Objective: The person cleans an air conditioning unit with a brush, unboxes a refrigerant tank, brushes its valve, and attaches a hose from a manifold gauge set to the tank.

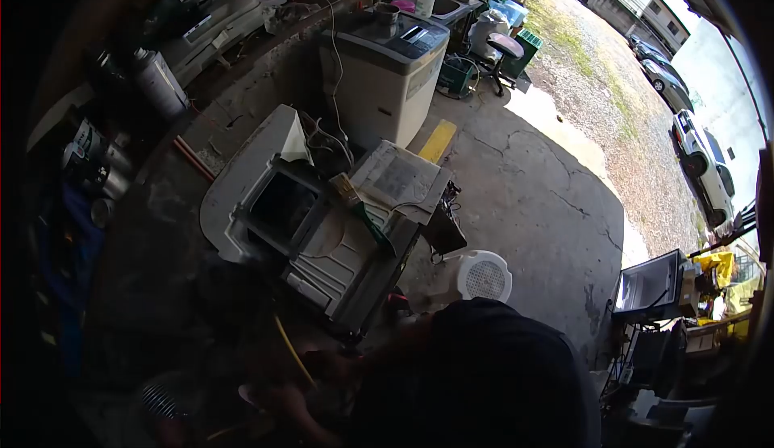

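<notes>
At the lower left, in deep shadow, my left hand point(286, 404) is low beside a yellow hose or cable point(292, 353). Just above and to its right, my right hand point(330, 363) is near the lower end of that yellow line. The fingers of both hands are too dark and blurred to make out, and so is anything they hold. A dark sleeve or garment point(492, 367) fills the bottom centre. Beyond my hands lies a dusty appliance housing point(339, 254) with a square dark opening, and a brush point(363, 214) rests on it.
A round white perforated drum point(484, 277) stands right of the housing. Farther back is a top-loading washing machine point(387, 69). A ribbed metal coil point(159, 400) is at lower left, and spray cans point(161, 81) at upper left. An open box-like appliance point(647, 283) stands at right.
</notes>
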Available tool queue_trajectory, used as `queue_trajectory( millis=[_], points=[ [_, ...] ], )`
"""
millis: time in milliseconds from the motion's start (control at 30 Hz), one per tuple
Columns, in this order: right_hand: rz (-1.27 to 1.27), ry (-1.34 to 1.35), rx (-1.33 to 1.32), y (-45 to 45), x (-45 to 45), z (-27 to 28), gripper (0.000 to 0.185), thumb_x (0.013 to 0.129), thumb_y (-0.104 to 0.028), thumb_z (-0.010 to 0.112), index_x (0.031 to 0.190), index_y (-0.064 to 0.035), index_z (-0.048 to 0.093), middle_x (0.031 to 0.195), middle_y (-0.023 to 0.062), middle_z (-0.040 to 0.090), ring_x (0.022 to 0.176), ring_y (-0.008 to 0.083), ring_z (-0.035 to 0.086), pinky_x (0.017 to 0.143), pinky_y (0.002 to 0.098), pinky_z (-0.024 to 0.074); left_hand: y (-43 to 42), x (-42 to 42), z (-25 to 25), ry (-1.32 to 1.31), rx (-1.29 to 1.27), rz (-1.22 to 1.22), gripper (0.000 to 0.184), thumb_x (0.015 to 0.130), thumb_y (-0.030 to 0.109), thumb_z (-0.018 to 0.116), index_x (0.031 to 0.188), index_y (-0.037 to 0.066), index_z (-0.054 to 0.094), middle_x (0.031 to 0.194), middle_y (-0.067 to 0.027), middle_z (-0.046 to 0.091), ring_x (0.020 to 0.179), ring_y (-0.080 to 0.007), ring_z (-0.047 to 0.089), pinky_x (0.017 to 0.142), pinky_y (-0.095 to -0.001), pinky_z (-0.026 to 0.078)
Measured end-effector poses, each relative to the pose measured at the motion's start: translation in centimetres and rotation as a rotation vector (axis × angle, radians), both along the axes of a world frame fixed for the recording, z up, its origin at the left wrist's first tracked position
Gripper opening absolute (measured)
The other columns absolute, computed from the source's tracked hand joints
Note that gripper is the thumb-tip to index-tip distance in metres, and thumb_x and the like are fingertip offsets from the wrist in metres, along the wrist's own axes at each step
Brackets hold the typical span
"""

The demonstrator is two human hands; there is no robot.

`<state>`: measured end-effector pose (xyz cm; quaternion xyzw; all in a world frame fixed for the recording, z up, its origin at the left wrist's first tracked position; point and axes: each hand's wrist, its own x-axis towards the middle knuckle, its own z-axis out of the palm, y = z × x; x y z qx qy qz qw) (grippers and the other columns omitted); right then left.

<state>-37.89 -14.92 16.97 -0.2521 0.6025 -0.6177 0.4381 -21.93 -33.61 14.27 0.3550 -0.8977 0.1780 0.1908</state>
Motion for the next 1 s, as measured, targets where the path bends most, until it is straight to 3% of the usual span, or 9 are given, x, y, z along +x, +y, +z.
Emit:
queue_trajectory(
  millis=[133, 233, 333, 433, 600, 667, 733, 867, 1000],
  points=[
    [-0.054, -0.015, -0.052, 0.2, -0.7, -0.9, 0.016, 0.094, 0.002, 0.057, 0.110, 0.0019, 0.058, 0.103, 0.0090, 0.065, 0.095, 0.0164, 0.063, 0.082, 0.0336, 0.0524, 4.7, -5.5, 10.6, 0.030, 0.442, 0.049, 0.059, 0.090, 0.047, 0.075, 0.111, -0.008, 0.067, 0.109, -0.0306, 0.066, 0.101, -0.0458, 0.064, 0.088, -0.0542, 0.050],
    [-0.043, -0.054, -0.093, 0.0, 0.5, -2.1, 0.015, 0.094, 0.002, 0.058, 0.109, 0.0020, 0.058, 0.101, 0.0089, 0.065, 0.093, 0.0161, 0.064, 0.080, 0.0330, 0.0530, 7.5, -6.8, 15.7, 0.168, 0.440, 0.069, 0.052, 0.090, 0.042, 0.076, 0.105, -0.005, 0.062, 0.100, -0.0262, 0.066, 0.093, -0.0433, 0.064, 0.080, -0.0508, 0.052],
    [-0.023, -0.111, -0.099, -0.3, 1.4, -3.0, 0.014, 0.095, 0.002, 0.059, 0.109, 0.0020, 0.058, 0.099, 0.0087, 0.065, 0.091, 0.0158, 0.065, 0.079, 0.0323, 0.0536, 6.0, -3.5, 10.4, 0.108, 0.303, -0.077, 0.038, 0.087, 0.022, 0.074, 0.111, -0.005, 0.062, 0.112, -0.0253, 0.065, 0.108, -0.0424, 0.064, 0.092, -0.0493, 0.052],
    [-0.020, -0.169, -0.101, -0.2, 2.1, -3.6, 0.013, 0.095, 0.002, 0.059, 0.108, 0.0021, 0.058, 0.097, 0.0086, 0.065, 0.089, 0.0155, 0.065, 0.077, 0.0316, 0.0542, 6.1, -4.8, 12.2, 0.049, 0.413, 0.069, 0.045, 0.086, 0.022, 0.074, 0.123, -0.002, 0.062, 0.106, -0.0219, 0.070, 0.107, -0.0421, 0.066, 0.102, -0.0528, 0.046],
    [-0.008, -0.152, -0.021, -0.2, 2.8, -2.3, 0.012, 0.098, -0.004, 0.060, 0.109, 0.0009, 0.062, 0.093, 0.0081, 0.066, 0.085, 0.0156, 0.067, 0.072, 0.0319, 0.0544, 5.6, -6.5, 14.5, 0.290, 0.637, 0.119, 0.043, 0.087, 0.026, 0.072, 0.122, 0.003, 0.063, 0.101, -0.0186, 0.072, 0.099, -0.0394, 0.067, 0.098, -0.0522, 0.047],
    [-0.006, -0.118, 0.039, -0.2, 3.0, -2.1, 0.016, 0.100, -0.010, 0.059, 0.111, -0.0004, 0.066, 0.090, 0.0078, 0.066, 0.083, 0.0160, 0.067, 0.069, 0.0329, 0.0541, 5.8, -6.7, 15.8, 0.150, 0.840, 0.308, 0.034, 0.083, 0.028, 0.073, 0.106, 0.002, 0.075, 0.108, -0.0217, 0.071, 0.115, -0.0386, 0.064, 0.104, -0.0516, 0.047],
    [-0.032, -0.023, -0.031, -0.5, 3.3, -2.1, 0.011, 0.096, -0.002, 0.064, 0.105, 0.0018, 0.059, 0.088, 0.0049, 0.064, 0.080, 0.0127, 0.066, 0.065, 0.0282, 0.0538, 6.0, -6.1, 14.2, 0.161, 0.669, 0.251, 0.034, 0.082, 0.028, 0.074, 0.105, 0.003, 0.075, 0.111, -0.0215, 0.071, 0.115, -0.0381, 0.064, 0.100, -0.0521, 0.050],
    [-0.033, -0.046, 0.008, -0.5, 3.0, -0.6, 0.011, 0.097, -0.005, 0.064, 0.105, 0.0009, 0.060, 0.088, 0.0048, 0.065, 0.078, 0.0120, 0.065, 0.065, 0.0289, 0.0535, 6.6, -6.1, 11.8, 0.191, 0.326, 0.208, 0.034, 0.081, 0.029, 0.076, 0.103, 0.002, 0.076, 0.120, -0.0198, 0.068, 0.117, -0.0391, 0.063, 0.092, -0.0531, 0.053],
    [-0.069, -0.093, -0.001, -0.4, 2.7, 0.2, 0.011, 0.098, -0.008, 0.063, 0.104, 0.0002, 0.060, 0.084, 0.0040, 0.063, 0.072, 0.0108, 0.061, 0.061, 0.0295, 0.0507, 6.8, -6.1, 12.4, 0.140, 0.558, 0.304, 0.038, 0.079, 0.030, 0.078, 0.104, 0.001, 0.076, 0.125, -0.0182, 0.066, 0.121, -0.0398, 0.060, 0.096, -0.0536, 0.051]
  ],
)
